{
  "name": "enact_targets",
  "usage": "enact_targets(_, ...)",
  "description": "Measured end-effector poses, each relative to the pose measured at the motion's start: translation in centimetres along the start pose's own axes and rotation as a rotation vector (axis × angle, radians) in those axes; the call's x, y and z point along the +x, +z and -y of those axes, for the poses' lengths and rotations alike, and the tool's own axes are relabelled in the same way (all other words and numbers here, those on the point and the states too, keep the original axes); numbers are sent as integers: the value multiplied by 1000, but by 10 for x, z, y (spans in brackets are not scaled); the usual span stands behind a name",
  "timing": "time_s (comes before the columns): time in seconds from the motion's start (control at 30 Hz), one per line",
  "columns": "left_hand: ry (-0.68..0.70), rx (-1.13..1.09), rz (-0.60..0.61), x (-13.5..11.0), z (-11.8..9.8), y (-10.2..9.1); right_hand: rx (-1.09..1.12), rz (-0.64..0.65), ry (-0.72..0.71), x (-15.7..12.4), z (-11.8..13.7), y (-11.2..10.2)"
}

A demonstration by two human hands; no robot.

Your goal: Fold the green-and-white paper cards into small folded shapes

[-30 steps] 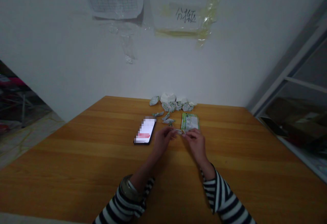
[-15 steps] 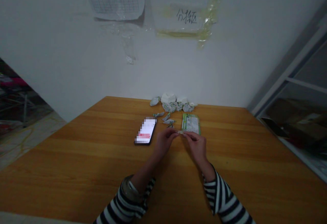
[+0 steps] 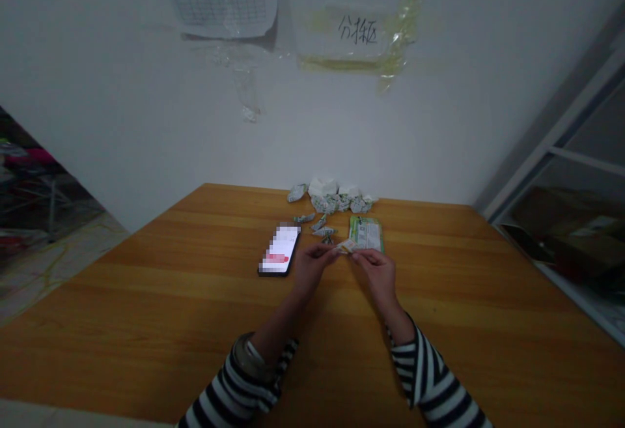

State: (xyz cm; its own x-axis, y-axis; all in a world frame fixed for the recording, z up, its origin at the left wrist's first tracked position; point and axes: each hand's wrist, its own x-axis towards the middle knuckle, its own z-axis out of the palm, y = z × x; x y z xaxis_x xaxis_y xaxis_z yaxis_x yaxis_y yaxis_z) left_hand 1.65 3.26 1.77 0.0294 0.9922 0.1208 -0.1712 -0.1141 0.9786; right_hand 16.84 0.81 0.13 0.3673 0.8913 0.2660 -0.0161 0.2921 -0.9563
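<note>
Between my fingertips I hold a small pale piece of paper or wrapper (image 3: 346, 245); its exact kind is too small to make out. My left hand (image 3: 311, 268) pinches its left end, and my right hand (image 3: 379, 273) pinches the right end. Just beyond my right hand lies a flat green-and-white printed packet (image 3: 367, 232). Several small twisted pieces of printed paper (image 3: 323, 231) lie beyond my left hand. To the left of that hand is a phone (image 3: 280, 251) with its screen lit.
Crumpled white and printed papers (image 3: 332, 197) are heaped at the wooden table's (image 3: 195, 298) back edge, against the wall. Taped sheets (image 3: 351, 30) hang above. A framed shelf unit (image 3: 551, 154) with boxes stands on the right.
The pale piece between my fingers now shows more of its surface, spread wider than before. Both hands stay in nearly the same place.
</note>
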Motion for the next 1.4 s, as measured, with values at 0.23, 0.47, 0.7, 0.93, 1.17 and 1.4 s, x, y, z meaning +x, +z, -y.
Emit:
enact_targets(0.23,-109,-157,45,-1,11,3,49,-47,30,-2,-1,3)
enact_targets(0.47,-148,-248,16,-2,15,8,56,-104,39,-5,1,7)
enact_targets(0.7,-172,-235,47,-1,16,6,136,-126,81,-4,-3,8)
enact_targets(0.93,-181,-270,-9,-2,13,7,197,-101,119,-8,-1,12)
enact_targets(1.17,-75,-121,-161,-2,10,2,276,126,209,-10,-13,17)
enact_targets(1.4,49,45,39,3,13,0,228,76,232,-4,-15,10)
